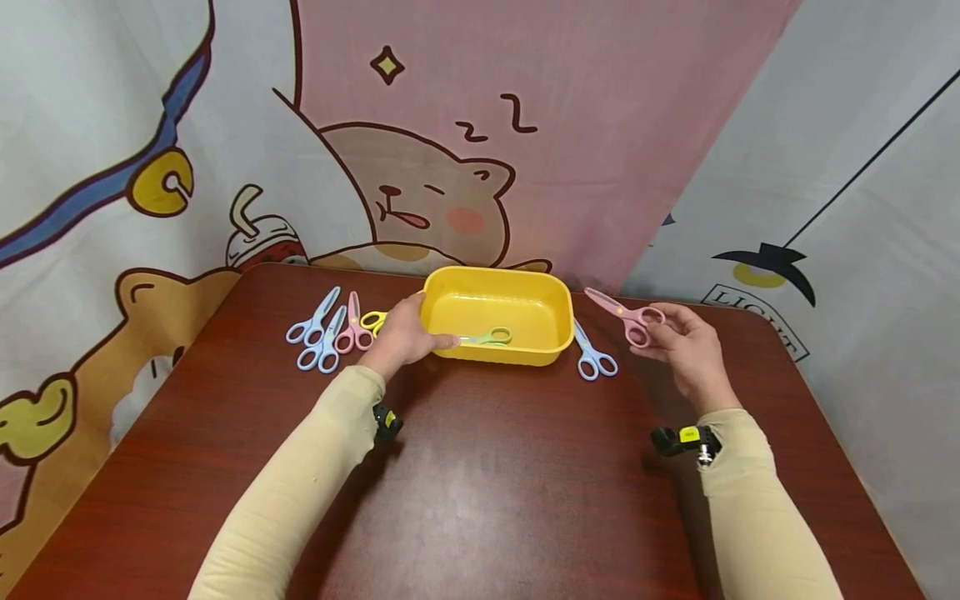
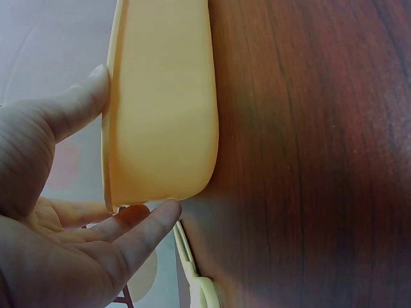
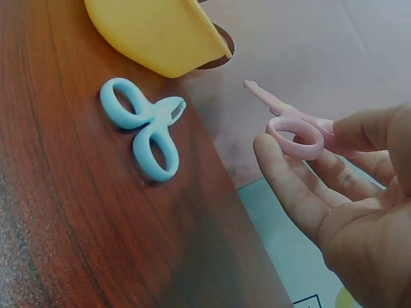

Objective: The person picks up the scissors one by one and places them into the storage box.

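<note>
At the left of the counter, a blue pair of scissors, a second blue pair, a pink pair and a partly hidden yellow pair lie close together. The left hand grips the left end of the yellow container, which has green scissors inside. Just beside its right end lies another blue pair. Farthest right, the right hand pinches raised pink scissors by the handles, blades toward the container. The step in hand looks like handling these scissors while steadying the container; putting them in would call for carrying them left over its rim before letting go.
</note>
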Demonstrator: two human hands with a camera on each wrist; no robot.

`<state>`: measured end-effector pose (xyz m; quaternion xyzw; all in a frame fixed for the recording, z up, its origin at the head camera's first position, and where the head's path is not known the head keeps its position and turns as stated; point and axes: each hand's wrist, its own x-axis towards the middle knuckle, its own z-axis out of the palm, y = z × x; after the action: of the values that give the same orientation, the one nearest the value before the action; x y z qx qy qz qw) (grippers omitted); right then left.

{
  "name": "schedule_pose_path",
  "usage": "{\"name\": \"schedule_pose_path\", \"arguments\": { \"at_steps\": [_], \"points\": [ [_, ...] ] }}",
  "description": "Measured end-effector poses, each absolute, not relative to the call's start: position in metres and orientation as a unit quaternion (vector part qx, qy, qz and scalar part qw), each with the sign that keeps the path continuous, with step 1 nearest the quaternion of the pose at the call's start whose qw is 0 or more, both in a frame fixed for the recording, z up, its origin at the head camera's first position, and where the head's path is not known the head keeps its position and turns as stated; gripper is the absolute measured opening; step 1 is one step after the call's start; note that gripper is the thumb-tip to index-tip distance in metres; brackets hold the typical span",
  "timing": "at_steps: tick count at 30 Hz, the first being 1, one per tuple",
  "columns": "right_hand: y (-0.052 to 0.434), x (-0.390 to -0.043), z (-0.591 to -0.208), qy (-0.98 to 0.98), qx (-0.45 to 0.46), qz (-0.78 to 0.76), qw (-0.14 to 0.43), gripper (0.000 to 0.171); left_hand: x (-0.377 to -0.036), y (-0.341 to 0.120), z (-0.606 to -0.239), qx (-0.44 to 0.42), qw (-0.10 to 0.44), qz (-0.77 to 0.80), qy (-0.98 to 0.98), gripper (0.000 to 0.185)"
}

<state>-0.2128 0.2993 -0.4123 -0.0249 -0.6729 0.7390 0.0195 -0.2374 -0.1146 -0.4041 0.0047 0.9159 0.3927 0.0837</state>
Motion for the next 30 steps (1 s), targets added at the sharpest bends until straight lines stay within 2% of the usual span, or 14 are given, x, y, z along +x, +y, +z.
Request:
{"name": "schedule_pose_path", "arguments": {
  "at_steps": [16,30],
  "points": [
    [0.29,-0.214,-0.401,-0.667,0.001,0.745,0.015,0.028,-0.239,-0.114,-0.406,0.0,0.084,0.394,0.915,0.091],
    [0.281,-0.216,-0.39,-0.696,-0.001,0.718,-0.002,0.031,-0.238,-0.114,-0.406,0.0,0.085,0.399,0.913,0.091]
  ]
}}
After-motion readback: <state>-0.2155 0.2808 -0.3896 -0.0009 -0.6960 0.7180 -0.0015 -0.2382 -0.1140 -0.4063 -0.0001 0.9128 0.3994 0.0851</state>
